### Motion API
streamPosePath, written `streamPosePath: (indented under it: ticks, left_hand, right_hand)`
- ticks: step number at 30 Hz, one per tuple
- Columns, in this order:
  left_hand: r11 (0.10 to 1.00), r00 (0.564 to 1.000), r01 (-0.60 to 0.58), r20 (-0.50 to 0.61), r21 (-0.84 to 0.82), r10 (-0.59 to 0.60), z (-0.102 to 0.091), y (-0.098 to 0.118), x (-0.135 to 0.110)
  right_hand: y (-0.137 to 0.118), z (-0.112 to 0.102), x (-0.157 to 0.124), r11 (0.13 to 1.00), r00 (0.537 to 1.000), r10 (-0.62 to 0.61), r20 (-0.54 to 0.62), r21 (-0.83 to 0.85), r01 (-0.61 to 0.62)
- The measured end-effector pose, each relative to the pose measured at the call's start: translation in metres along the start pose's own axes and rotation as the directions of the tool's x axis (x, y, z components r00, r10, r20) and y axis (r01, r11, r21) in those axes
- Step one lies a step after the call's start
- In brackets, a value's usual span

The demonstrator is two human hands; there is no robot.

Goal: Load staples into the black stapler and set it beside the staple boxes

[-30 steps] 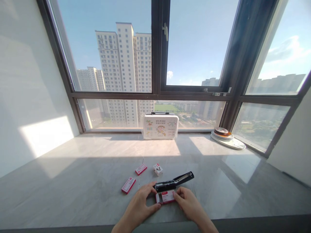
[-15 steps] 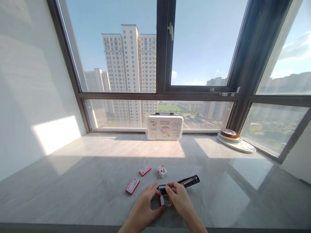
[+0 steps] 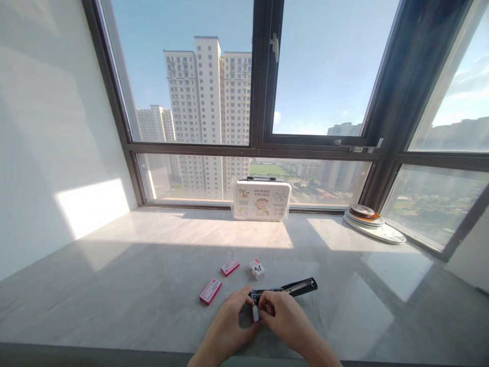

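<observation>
My left hand (image 3: 229,318) curls around a small white and red box (image 3: 255,313), its thumb below and its fingers above. Against the box's right side, my right hand (image 3: 284,316) is closed in a pinch; its fingertips hide whatever lies between them. Just beyond both hands lies a black stapler (image 3: 303,286), opened out flat, with its metal channel showing to the right. The left fingertips are close to the stapler's left end, and I cannot tell if they touch it.
Two flat pink and white boxes (image 3: 210,291) lie left of the stapler. A small white box (image 3: 256,269) with a dark picture sits behind it. A white case (image 3: 262,201) stands against the window, and stacked plates (image 3: 374,232) rest at the back right.
My right hand has moved off the stapler, down toward me, and its fingertips are now at the small box. The left hand has barely moved. The view has shifted slightly.
</observation>
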State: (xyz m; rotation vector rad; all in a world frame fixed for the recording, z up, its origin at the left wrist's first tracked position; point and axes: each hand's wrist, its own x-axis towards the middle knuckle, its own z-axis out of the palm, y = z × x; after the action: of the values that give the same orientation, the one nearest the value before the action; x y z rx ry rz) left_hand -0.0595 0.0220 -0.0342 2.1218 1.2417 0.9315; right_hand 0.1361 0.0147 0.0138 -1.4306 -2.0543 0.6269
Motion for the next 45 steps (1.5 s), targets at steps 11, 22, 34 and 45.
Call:
streamPosePath:
  ticks: [11,22,34,45]
  left_hand:
    - [0.981,0.996,0.055,-0.077,0.184,-0.041,-0.026,0.019,-0.008]
    - [0.971,0.993,0.107,-0.077,0.212,-0.092,0.012,0.045,-0.002]
    - [0.971,0.988,0.142,-0.088,0.194,-0.127,0.018,0.045,0.003]
    - [0.963,0.995,0.1,-0.044,0.249,-0.091,0.021,0.055,-0.002]
  right_hand:
    - [0.059,-0.035,-0.035,0.942,0.953,0.281,-0.111,-0.157,-0.296]
    - [0.085,-0.024,-0.037,0.959,0.954,0.285,-0.092,0.04,-0.282]
    - [0.085,-0.066,0.018,0.817,0.993,0.116,0.011,0.568,-0.102]
    - [0.043,-0.018,0.04,0.988,1.0,0.008,-0.01,0.153,-0.007]
